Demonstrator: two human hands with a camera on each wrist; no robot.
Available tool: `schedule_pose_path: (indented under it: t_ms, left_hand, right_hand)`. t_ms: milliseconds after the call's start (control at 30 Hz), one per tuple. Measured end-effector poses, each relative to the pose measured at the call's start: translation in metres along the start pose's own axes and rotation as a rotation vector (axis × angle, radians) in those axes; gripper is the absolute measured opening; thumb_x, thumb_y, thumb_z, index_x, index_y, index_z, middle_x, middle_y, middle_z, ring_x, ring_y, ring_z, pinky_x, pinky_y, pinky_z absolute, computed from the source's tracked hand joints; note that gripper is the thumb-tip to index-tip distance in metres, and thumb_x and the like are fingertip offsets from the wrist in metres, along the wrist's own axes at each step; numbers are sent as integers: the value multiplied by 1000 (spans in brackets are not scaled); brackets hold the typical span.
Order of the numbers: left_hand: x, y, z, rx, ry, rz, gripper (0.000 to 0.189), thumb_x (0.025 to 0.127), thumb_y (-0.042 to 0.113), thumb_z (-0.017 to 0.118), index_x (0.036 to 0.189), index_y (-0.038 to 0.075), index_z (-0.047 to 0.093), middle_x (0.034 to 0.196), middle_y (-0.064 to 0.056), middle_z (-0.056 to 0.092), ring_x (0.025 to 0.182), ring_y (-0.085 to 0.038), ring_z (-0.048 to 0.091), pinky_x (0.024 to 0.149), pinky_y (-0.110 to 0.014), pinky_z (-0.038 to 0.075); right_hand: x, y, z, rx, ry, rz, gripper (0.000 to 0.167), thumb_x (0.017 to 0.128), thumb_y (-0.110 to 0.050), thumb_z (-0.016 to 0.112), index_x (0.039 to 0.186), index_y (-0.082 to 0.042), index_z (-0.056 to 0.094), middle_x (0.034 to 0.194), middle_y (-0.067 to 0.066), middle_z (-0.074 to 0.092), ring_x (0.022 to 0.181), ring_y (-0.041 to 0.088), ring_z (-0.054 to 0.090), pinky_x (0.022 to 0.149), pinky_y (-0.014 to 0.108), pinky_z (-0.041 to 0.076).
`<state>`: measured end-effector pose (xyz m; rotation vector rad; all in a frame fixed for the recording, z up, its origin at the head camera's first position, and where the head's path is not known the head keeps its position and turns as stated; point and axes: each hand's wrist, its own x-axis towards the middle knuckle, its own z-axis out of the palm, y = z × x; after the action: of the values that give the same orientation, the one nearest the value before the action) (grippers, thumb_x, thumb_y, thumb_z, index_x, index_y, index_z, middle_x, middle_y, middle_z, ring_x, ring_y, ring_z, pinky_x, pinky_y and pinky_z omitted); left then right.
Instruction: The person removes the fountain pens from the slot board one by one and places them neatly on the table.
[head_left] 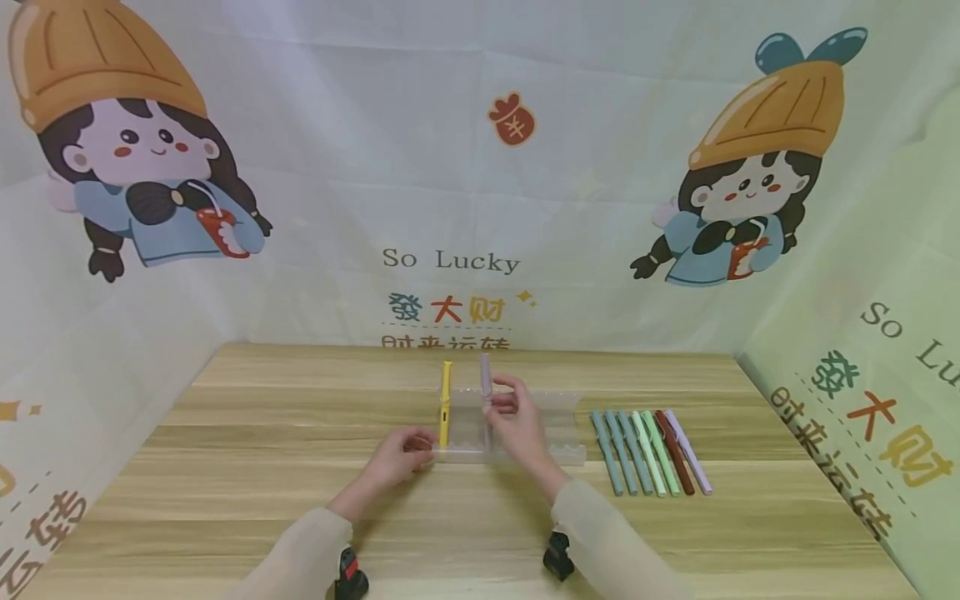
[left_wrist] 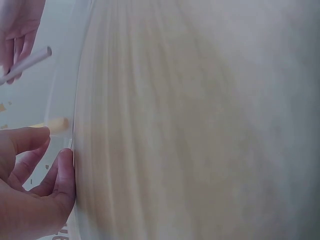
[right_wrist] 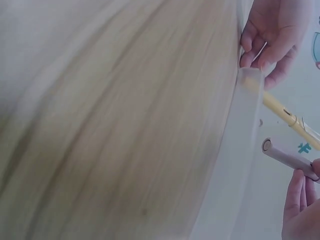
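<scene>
A clear plastic pen rack (head_left: 536,455) with notched edges lies on the table. In its left part rests a yellow pen (head_left: 445,408). My left hand (head_left: 405,456) holds the rack's front left corner; thumb and fingertips are at that end in the right wrist view. My right hand (head_left: 520,423) pinches a pale purple pen (head_left: 486,375) between thumb and fingers, over the rack, to the right of the yellow one. In the right wrist view the end of this purple pen (right_wrist: 287,157) stands apart from the rack's front edge.
To the right of the rack several pens lie side by side: blue-grey ones (head_left: 618,454), a white one (head_left: 649,454), a green one (head_left: 662,454), a dark red one (head_left: 677,454) and a lilac one (head_left: 690,454). A printed cloth (head_left: 330,200) hangs behind the wooden table (head_left: 450,533).
</scene>
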<state>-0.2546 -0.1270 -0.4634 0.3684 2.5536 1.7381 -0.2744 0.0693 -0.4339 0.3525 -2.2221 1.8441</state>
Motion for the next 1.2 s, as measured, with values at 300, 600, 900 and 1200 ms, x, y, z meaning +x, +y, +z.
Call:
schedule_pose_path:
  t_ms: [300,600,900,1200]
  left_hand:
    - [1,-2,-1,0,-14,21,18,77,-8,57,95,-11,55,87,-20,58,80,-29,56,61,-33,49]
    - [1,-1,0,-1,0,4,18,77,-7,58,95,-10,55,88,-19,59,81,-29,55,61,-34,49]
    - [1,-2,1,10,4,-9,17,77,-8,57,94,-9,56,87,-16,59,80,-26,56,61,-32,49]
    - [2,-3,1,9,0,-12,17,77,-8,57,94,-9,56,87,-15,59,81,-27,55,61,-31,49]
  right_hand:
    - [-5,-1,-23,-68,-21,25,42,77,4,59,117,-3,48,92,14,58,83,26,55,70,34,48]
    - [-8,4,-43,-104,-3,15,41,75,6,61,114,-6,52,88,13,60,78,24,56,66,32,49]
    - [-14,7,-61,-158,8,-25,41,74,8,61,113,-5,53,84,12,60,75,24,57,63,32,49]
    - [-19,4,-79,-191,-3,42,43,75,7,62,115,-6,53,86,12,59,78,25,56,64,33,49]
